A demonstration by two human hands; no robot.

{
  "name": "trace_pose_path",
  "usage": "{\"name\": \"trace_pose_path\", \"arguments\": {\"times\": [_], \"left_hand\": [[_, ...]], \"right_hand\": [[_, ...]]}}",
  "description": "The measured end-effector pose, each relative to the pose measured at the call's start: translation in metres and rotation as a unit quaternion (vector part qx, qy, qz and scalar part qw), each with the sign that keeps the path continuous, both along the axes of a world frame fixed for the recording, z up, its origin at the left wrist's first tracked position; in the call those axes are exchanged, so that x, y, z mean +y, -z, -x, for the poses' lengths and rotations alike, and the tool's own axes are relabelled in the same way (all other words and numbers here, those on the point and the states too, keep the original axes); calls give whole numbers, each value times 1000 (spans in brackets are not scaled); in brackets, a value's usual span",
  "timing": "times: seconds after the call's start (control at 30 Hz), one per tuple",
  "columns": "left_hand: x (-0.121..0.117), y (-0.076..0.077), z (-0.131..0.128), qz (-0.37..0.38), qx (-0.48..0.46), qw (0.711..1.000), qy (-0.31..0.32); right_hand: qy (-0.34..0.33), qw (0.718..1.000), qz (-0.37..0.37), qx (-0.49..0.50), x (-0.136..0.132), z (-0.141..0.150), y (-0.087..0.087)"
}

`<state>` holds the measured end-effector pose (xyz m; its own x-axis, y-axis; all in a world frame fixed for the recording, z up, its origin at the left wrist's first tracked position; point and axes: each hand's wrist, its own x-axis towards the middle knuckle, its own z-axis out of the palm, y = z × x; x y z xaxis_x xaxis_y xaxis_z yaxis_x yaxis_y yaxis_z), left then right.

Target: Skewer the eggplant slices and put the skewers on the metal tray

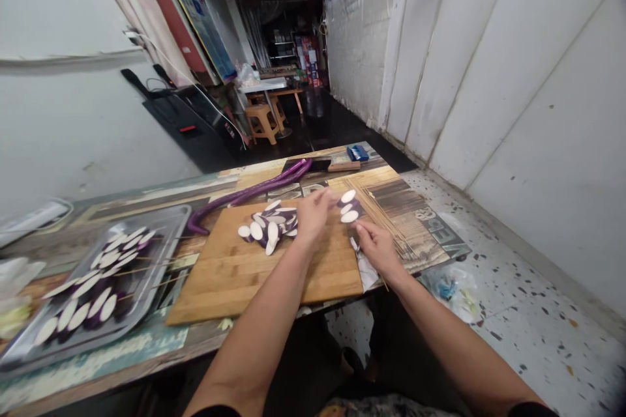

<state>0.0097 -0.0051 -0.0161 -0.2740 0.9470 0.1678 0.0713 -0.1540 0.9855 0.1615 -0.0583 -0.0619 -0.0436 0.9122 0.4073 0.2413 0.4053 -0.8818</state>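
Bare forearms point(268, 313) reach over the near edge of the desk point(161, 342), toward the right side of a wooden cutting board point(235, 287). From where I stand, the right hand point(379, 249) has its fingers pinched around a thin stick point(385, 284), just below a few eggplant slices point(349, 207) that look threaded on it; gripping there probably steadies the stick and leaves the slices uncovered. The left hand point(313, 212) hovers at their other side, fingers bent but blurred, so I can't tell whether they hold anything. Loose slices point(271, 229) lie piled on the board beside it, seemingly for easy reach. Bare sticks point(391, 208) lie spread past the right hand, likely for the same reason. Finished-looking skewers point(110, 257) rest in a metal tray point(171, 221) at the left, apart from the loose pile. Whole eggplants point(254, 190) and a cleaver point(345, 167) lie beyond the board, perhaps to keep it free.
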Motion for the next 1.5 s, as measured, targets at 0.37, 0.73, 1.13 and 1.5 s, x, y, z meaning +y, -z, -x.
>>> {"name": "trace_pose_path", "arguments": {"times": [0.37,0.73,1.13,1.5], "left_hand": [[-11,-18,44,108,535,836,-56],[-2,-13,34,-49,238,967,-81],[-1,-21,19,51,-251,967,7],[2,-18,16,56,-252,966,-23]], "right_hand": [[10,1000,5,4,2,0,4],[5,1000,8,18,-1,0,1],[-31,999,-14,16,-5,-1,-3],[-53,998,-24,-1,-5,-1,-2]]}}
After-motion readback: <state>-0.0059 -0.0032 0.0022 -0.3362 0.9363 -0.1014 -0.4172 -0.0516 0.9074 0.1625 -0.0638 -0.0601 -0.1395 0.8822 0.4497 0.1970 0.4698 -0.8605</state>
